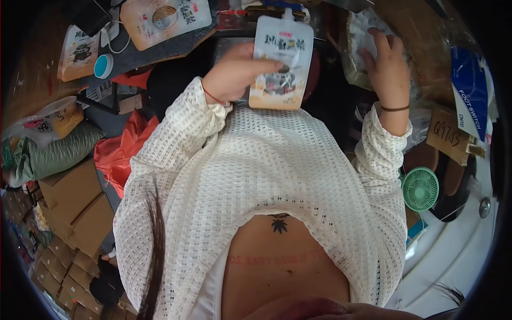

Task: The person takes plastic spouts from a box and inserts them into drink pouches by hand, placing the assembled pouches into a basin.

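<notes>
A white and orange spouted pouch [288, 42] with dark printing stands upright at the top centre, its white spout pointing up. My left hand [232, 72] is closed on its left side, with the thumb across the front and the other fingers behind it. To the right, my right hand [388, 66] is over a plastic-lined container [358, 74] that has whitish items in it. The fingers of that hand are bent and apart, beside a whitish item, and no grip on it shows.
More pouches [184, 18] and a blue-white cap [103, 66] lie on the dark table [160, 56] at upper left. Red plastic [125, 152], a green sack [58, 149] and cartons [85, 208] are at left. A green fan [420, 189] and a blue box [469, 85] are at right.
</notes>
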`<state>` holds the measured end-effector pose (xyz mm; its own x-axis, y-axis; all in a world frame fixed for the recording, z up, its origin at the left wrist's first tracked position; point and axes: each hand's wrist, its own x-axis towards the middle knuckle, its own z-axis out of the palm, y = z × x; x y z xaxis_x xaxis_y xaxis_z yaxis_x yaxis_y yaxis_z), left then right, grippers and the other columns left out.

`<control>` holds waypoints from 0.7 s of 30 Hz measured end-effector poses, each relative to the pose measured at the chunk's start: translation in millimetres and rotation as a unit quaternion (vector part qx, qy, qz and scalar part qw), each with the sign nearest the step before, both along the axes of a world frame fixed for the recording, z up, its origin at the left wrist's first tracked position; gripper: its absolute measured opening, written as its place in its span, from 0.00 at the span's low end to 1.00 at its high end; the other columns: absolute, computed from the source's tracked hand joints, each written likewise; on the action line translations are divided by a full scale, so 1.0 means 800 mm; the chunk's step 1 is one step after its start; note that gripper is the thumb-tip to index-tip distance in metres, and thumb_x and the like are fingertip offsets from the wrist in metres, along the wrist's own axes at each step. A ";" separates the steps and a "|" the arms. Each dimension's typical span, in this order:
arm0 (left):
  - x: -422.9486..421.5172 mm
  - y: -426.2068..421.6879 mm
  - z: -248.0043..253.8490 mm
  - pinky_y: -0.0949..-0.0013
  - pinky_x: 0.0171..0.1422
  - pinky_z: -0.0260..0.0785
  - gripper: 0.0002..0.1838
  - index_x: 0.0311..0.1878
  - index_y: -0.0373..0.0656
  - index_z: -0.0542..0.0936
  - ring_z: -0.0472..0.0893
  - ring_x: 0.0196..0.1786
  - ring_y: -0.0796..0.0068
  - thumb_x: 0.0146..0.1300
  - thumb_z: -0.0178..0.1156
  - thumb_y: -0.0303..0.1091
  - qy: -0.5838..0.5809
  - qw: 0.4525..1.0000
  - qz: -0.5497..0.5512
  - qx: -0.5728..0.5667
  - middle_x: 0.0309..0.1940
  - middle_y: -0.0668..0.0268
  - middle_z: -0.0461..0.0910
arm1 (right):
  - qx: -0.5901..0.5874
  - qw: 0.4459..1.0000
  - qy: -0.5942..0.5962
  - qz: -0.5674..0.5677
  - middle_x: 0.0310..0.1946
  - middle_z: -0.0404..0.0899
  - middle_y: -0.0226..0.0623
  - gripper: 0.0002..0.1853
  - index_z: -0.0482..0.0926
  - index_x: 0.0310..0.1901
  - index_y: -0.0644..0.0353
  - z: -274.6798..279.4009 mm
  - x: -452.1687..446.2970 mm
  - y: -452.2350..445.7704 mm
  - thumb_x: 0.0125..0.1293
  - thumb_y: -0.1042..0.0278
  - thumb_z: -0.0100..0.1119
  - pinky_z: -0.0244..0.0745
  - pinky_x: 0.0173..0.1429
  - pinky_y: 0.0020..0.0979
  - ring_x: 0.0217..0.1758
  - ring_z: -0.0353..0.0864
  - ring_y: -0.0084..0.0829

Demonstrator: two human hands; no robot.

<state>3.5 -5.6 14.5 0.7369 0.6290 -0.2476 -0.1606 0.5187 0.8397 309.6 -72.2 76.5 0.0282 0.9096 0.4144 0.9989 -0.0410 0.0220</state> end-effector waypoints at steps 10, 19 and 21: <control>-0.011 0.041 -0.007 0.65 0.55 0.79 0.21 0.60 0.31 0.75 0.85 0.50 0.69 0.71 0.66 0.33 0.089 0.962 0.142 0.218 0.51 0.57 0.84 | 0.038 0.997 0.061 0.035 0.41 0.83 0.40 0.12 0.85 0.52 0.49 -0.018 0.008 0.002 0.67 0.70 0.63 0.80 0.42 0.43 0.42 0.84 0.49; -0.120 0.056 -0.010 0.50 0.65 0.72 0.25 0.65 0.42 0.78 0.80 0.59 0.41 0.63 0.66 0.29 0.425 0.500 0.132 0.743 0.56 0.47 0.82 | 0.136 0.981 0.124 0.056 0.35 0.84 0.39 0.06 0.88 0.43 0.56 -0.009 0.013 0.005 0.65 0.72 0.68 0.79 0.44 0.37 0.38 0.84 0.43; -0.119 0.046 -0.005 0.58 0.61 0.75 0.18 0.61 0.39 0.81 0.84 0.56 0.53 0.67 0.62 0.25 0.406 0.575 0.180 0.687 0.53 0.53 0.85 | 0.123 0.980 0.149 0.039 0.36 0.85 0.40 0.05 0.87 0.43 0.57 -0.010 0.013 0.002 0.66 0.72 0.68 0.78 0.45 0.36 0.39 0.84 0.43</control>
<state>-91.3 30.8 10.7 0.4908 0.7172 0.4948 0.6840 -0.6689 0.2910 319.8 -70.4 68.3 0.1157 0.7874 0.6055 0.9599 0.0682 -0.2720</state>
